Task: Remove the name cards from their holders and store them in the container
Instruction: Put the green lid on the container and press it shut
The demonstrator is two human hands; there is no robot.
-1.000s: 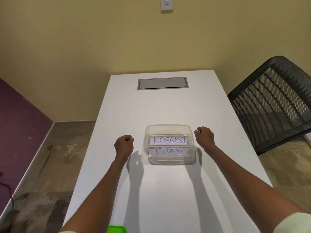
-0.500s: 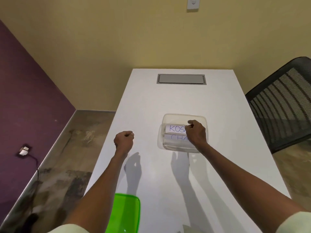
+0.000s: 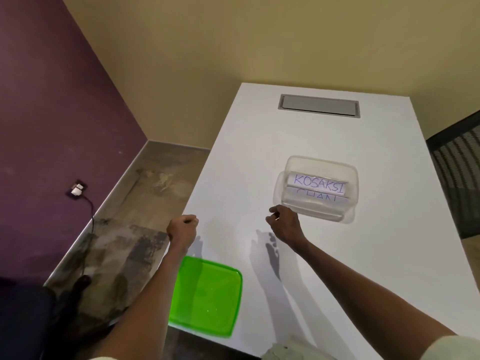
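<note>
R hand [image 3: 284, 224] now off container [image 3: 348, 175], beside it.

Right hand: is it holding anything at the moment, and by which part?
Nothing. The right hand hovers with loosely curled fingers beside the near left corner of the clear container, holding neither it nor the cards inside.

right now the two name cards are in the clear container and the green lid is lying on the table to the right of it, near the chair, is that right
Not quite. The head view shows the green lid at the near left table edge, under the left forearm, not to the right near the chair. The rest holds: the two name cards sit in the clear container.
</note>
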